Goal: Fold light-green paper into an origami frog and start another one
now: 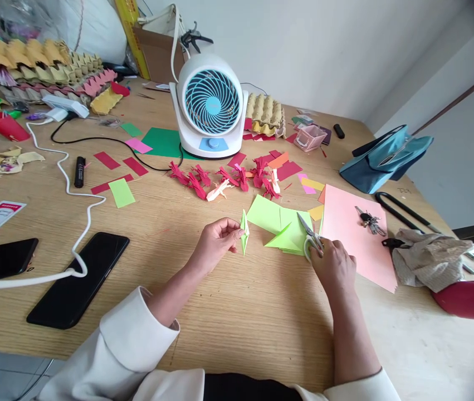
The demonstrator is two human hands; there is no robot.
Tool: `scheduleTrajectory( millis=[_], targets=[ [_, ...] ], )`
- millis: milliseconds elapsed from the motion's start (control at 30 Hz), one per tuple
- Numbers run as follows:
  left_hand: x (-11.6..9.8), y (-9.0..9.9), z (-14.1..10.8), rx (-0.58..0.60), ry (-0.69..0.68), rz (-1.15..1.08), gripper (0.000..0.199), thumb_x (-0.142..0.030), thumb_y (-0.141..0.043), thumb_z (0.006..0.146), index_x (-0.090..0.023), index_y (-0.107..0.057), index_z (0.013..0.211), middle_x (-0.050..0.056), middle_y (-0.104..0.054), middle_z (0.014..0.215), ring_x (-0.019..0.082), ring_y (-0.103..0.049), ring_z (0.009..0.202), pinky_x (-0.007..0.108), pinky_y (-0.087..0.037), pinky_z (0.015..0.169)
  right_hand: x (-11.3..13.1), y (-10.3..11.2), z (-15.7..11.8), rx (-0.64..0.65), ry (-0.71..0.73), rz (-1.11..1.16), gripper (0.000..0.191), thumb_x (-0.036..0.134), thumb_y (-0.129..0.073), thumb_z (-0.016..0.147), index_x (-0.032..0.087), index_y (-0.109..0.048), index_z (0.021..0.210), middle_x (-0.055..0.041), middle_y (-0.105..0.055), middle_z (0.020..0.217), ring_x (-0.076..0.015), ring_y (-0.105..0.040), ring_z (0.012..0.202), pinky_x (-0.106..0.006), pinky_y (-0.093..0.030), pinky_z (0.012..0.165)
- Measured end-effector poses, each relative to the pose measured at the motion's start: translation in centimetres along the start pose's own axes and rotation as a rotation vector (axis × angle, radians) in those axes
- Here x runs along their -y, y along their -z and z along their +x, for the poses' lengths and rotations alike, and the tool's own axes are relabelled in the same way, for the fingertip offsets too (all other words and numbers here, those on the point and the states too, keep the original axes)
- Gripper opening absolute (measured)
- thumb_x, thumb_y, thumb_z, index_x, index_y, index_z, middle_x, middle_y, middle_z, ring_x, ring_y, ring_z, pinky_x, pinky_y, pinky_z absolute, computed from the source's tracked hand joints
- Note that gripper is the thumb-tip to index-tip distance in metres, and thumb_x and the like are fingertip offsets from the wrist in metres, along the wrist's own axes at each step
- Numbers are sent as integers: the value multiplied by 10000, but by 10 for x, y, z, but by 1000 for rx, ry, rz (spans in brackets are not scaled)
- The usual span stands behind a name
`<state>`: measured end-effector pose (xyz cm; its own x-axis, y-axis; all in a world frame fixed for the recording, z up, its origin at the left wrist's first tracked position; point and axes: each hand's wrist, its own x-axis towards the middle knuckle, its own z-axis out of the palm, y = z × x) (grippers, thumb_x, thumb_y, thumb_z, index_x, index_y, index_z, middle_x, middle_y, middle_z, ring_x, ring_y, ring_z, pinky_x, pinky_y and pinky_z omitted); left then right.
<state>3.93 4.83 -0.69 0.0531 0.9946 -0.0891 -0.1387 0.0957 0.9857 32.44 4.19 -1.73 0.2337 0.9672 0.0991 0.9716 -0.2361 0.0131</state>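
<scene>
left hand: thumb and fingertips closed in a pinch, other fingers curled under; forearm reaches up and right out of a white sleeve [136, 331]. Left hand [215, 244] sits just above the desk [228, 328].
folded green piece: in that pinch, gripped at its middle — narrow, pointed at both ends, standing roughly upright. Folded green piece [244, 234] sticks out above and below the fingertips.
right hand: knuckles up, forearm running nearly straight away from the body. Right hand [336, 266] has its fingers curled closed around the scissors handles; exact finger placement in the loops partly hidden.
scissors: scissors [310, 233] point forward and left from the right-hand fingers, blades close together, over the green sheets.
green sheets: light green sheets [262, 213] lie between the hands and a bit farther off, overlapping, one with a folded triangular flap raised.
pink sheet: pink sheet [345, 228] flat just right of the scissors, bunch of keys [371, 221] on top.
red figures: row of red folded figures [196, 187] beyond the hands, pale ones [219, 190] mixed in.
fan: white fan [212, 106] behind that row, facing the person.
far left: black phone [80, 281] — white cable [69, 272] crossing it.
</scene>
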Motion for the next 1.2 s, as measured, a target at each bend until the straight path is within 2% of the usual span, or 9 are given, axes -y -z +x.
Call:
scheduleTrajectory(
  millis=[100,167,267,300,400,500,633,867,1200],
  targets=[
    [0,-1,-2,40,-9,29,267,-389,-754,738,-147,-653,790,-30,-585,686,72,-496,561,193,-513,479,-3,1,1,-38,9,41,271,300,-530,914,147,-698,1062,-144,-644,998,-279,-609,915,-377,-391,756],
    [0,-2,-4,73,-11,44,257,-383,-744,751,-145,-660,799,-21,-590,698,85,-515,596,198,-517,487,-1,3,0,-146,42,154,240,300,-550,901,146,-710,991,-151,-641,988,-285,-600,909,-391,-415,775],
    [1,-5,-7,139,-8,65,243,-373,-730,768,-140,-670,805,-8,-610,719,92,-533,607,201,-510,496,15,9,-10,-258,161,587,206,306,-533,914,173,-689,895,-110,-649,932,-226,-600,826,-377,-454,800],
    [2,-7,-8,165,-9,74,238,-370,-721,777,-138,-672,804,-7,-613,716,89,-534,596,201,-503,498,25,12,-16,-177,214,788,201,337,-548,913,184,-675,877,-87,-652,885,-205,-598,778,-355,-469,759],
    [5,-11,-11,237,-17,113,220,-357,-694,811,-139,-670,803,-8,-615,701,83,-537,568,198,-484,506,56,17,-34,259,260,1280,252,436,-611,881,204,-654,971,-53,-666,839,-176,-591,718,-310,-472,647],
    [7,-15,-15,286,-25,155,212,-347,-679,829,-142,-649,784,-15,-608,687,80,-537,551,197,-468,512,79,18,-45,460,253,1522,298,477,-692,820,203,-651,929,-36,-660,847,-152,-571,707,-296,-474,652],
    [6,-17,-18,310,-27,218,209,-344,-666,839,-148,-633,776,-17,-606,682,84,-541,546,202,-457,523,87,14,-50,464,180,1621,319,479,-747,775,201,-591,785,12,-585,707,-122,-517,625,-268,-435,598],
    [8,-18,-18,317,-34,283,205,-344,-657,823,-153,-616,758,-23,-590,662,80,-494,521,203,-403,506,91,2,-55,396,108,1645,307,449,-731,798,193,-571,742,25,-558,653,-115,-490,598,-260,-396,588],
    [13,-14,-24,244,-89,483,232,-352,-637,837,-152,-618,719,-32,-552,644,84,-439,589,196,-344,550,93,4,-56,348,98,1724,298,449,-758,768,200,-601,815,10,-585,756,-124,-516,678,-269,-432,659]
  ],
)
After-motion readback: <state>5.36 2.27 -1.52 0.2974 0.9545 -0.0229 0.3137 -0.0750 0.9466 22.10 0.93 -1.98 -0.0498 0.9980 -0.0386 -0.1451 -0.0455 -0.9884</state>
